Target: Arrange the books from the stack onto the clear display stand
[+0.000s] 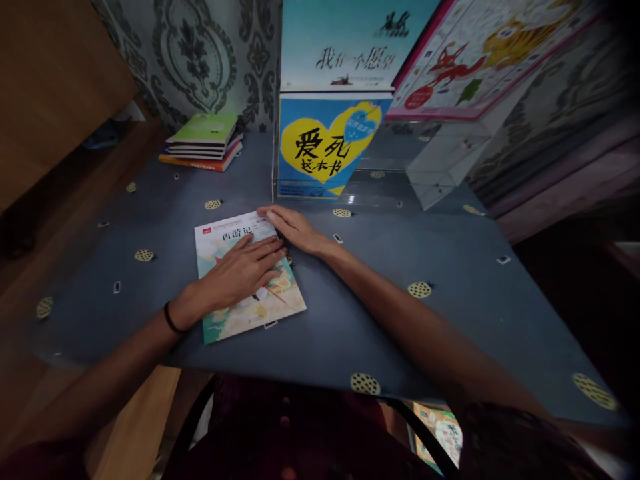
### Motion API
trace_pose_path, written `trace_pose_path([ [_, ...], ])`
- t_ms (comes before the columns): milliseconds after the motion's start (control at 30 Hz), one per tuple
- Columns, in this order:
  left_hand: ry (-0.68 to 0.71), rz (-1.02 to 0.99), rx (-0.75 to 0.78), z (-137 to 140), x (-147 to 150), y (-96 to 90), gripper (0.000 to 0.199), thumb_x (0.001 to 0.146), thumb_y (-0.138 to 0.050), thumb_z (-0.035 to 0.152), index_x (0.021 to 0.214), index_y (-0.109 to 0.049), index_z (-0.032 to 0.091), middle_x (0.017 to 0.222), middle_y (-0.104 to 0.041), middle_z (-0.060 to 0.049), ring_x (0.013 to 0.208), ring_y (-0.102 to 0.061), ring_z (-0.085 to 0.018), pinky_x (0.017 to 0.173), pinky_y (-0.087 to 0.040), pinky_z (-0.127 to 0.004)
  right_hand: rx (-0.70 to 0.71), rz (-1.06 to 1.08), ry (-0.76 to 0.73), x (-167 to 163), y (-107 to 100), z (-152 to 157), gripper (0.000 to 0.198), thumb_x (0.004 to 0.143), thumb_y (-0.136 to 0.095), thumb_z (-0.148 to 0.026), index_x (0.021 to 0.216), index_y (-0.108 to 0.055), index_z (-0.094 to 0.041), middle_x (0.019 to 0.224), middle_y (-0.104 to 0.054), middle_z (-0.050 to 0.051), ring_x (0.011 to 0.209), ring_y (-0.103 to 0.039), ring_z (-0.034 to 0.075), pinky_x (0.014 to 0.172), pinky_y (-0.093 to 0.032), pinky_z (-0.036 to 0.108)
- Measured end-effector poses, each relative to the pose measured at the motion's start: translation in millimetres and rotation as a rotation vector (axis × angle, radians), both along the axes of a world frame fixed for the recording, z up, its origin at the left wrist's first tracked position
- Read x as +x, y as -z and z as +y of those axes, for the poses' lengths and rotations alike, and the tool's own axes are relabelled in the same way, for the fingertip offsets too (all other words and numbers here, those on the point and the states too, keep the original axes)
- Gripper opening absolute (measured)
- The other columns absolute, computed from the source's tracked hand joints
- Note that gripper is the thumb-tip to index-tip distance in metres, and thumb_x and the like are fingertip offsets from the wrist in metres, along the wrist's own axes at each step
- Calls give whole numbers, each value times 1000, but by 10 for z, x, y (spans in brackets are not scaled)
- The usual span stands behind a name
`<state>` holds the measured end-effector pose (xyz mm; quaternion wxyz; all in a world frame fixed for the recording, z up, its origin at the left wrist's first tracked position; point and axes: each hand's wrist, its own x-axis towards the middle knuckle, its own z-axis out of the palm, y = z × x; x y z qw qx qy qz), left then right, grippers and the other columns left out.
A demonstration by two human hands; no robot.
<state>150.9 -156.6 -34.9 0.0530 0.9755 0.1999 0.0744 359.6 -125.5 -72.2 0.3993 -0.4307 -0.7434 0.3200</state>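
A thin paperback book (225, 323) with a pale, colourful cover and dark title characters lies closed on the table, slightly turned. Across the middle of its cover rests my left hand (243, 270), flat, with the fingers stretched out to the right. My right hand (295, 229) lies at the book's upper right corner, fingers extended, the fingertips touching the cover edge. Neither hand grips anything. Part of the cover picture is hidden beneath my left hand.
Behind the book, a clear display stand (435, 167) holds a blue book with a yellow heart (310, 147), a teal book (345, 40) and a pink-edged picture book (465, 60). A stack of books (205, 140) sits at the back left of the grey-blue table (380, 340).
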Motion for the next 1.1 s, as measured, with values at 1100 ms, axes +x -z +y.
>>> trace_pose_path([
  [1100,-361,-381,-49,-122,-754,311,33,106,-37,25,129,-59,18,141,-63,-14,135,-56,-24,113,-47,-49,333,-366,-334,-938,-303,-1360,40,108,-37,-39,127,-66,-20,132,-70,13,130,-59,26,114,-45,50],
])
